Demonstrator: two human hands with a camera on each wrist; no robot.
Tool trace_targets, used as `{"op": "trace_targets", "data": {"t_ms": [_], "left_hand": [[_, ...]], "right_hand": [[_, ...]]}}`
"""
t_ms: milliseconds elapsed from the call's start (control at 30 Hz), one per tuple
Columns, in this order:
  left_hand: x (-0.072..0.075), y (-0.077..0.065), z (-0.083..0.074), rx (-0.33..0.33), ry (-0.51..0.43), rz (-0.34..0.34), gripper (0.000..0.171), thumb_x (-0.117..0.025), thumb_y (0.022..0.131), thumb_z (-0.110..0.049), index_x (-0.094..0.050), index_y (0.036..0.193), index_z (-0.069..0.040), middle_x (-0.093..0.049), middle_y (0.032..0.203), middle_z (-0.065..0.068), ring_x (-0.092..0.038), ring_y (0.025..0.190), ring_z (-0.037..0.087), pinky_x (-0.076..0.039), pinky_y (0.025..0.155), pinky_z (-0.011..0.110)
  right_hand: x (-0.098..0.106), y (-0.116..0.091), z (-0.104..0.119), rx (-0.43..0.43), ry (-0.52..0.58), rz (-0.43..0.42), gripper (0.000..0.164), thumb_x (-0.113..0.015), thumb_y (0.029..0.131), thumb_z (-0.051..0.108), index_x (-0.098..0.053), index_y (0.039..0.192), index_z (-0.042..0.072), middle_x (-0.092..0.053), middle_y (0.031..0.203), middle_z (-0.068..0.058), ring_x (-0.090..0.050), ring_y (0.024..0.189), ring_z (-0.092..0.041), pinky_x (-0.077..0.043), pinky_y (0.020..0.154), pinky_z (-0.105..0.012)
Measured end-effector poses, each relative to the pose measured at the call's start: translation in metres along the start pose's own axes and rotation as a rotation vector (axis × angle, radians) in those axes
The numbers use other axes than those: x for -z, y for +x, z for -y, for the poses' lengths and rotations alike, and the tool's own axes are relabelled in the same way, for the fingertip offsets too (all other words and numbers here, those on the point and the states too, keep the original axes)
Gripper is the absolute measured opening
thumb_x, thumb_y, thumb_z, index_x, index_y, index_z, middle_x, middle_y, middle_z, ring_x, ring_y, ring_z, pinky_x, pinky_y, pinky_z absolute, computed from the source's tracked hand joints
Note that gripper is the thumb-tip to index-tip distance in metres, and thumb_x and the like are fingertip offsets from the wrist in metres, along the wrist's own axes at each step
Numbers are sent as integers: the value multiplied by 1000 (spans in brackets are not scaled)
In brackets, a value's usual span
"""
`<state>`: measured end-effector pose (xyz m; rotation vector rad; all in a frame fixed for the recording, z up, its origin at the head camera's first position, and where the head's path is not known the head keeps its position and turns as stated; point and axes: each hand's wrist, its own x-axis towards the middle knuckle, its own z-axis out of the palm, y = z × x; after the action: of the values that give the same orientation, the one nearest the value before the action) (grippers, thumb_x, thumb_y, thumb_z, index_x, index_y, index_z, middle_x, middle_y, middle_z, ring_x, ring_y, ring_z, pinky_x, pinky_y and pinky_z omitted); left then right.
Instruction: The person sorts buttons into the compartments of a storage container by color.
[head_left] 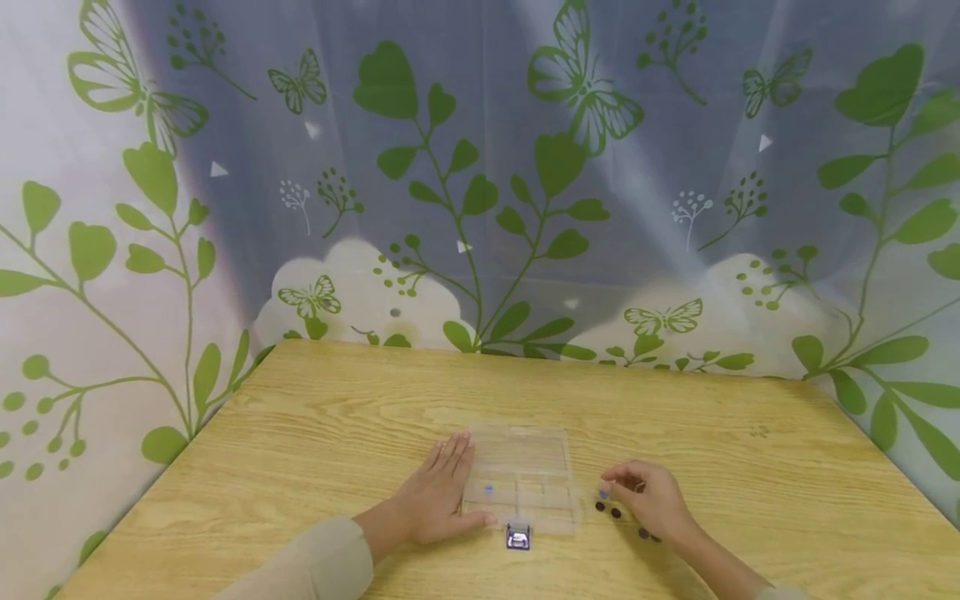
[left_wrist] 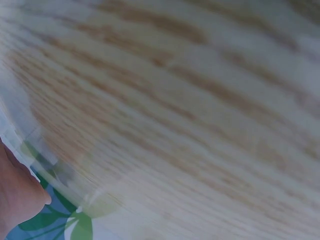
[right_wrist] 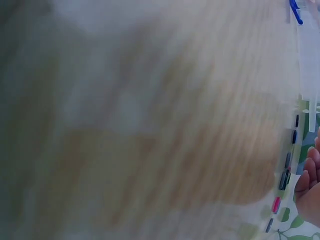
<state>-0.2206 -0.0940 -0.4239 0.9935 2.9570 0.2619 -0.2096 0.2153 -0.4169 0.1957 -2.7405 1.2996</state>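
My left hand (head_left: 442, 492) lies with fingers extended along the left side of a clear plastic compartment box (head_left: 551, 527), thumb at its front left corner. A small blue piece (head_left: 488, 489) sits in a left compartment. At the box's front edge is a shiny square piece (head_left: 517, 536) with a dark purple border. To the right of the box, my right hand (head_left: 652, 500) pinches another small blue piece (head_left: 604, 494) between thumb and curled fingers. Small dark round pieces (head_left: 616, 513) lie on the table just below those fingertips; more dark pieces (head_left: 643, 533) are by the wrist.
The wood-grain table (head_left: 360, 392) runs back to a curtain (head_left: 495, 250) with green leaves and butterflies. Some faint small pieces (head_left: 760, 431) lie farther back on the right. In the right wrist view, several dark pieces (right_wrist: 285, 179) and a pink one (right_wrist: 276, 204) form a line.
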Motion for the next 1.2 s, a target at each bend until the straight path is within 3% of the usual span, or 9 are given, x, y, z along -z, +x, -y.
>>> {"op": "trace_targets", "data": {"t_ms": [233, 700, 1200], "left_hand": [[-2, 0, 1, -2, 3, -16, 93, -36, 89, -64, -18, 144, 8, -12, 152, 26, -13, 142, 37, -15, 117, 46], [-2, 0, 0, 1, 5, -2, 93, -35, 89, -65, -17, 145, 7, -11, 153, 25, -12, 143, 36, -15, 117, 46], [0, 0, 1, 6, -18, 23, 94, -34, 88, -66, -15, 145, 6, -8, 154, 24, -9, 143, 35, -13, 118, 46]], "right_hand": [[2, 1, -4, 34, -42, -8, 15, -72, 78, 10, -69, 89, 2, -55, 68, 1, -43, 59, -2, -41, 53, -17], [4, 3, -11, 163, -66, 120, 16, -71, 79, 10, -67, 88, -2, -57, 73, -1, -43, 62, 1, -42, 55, -15], [6, 6, -5, 125, -92, 160, 12, -68, 80, 7, -65, 88, -1, -56, 73, -1, -41, 61, -2, -39, 53, -16]]}}
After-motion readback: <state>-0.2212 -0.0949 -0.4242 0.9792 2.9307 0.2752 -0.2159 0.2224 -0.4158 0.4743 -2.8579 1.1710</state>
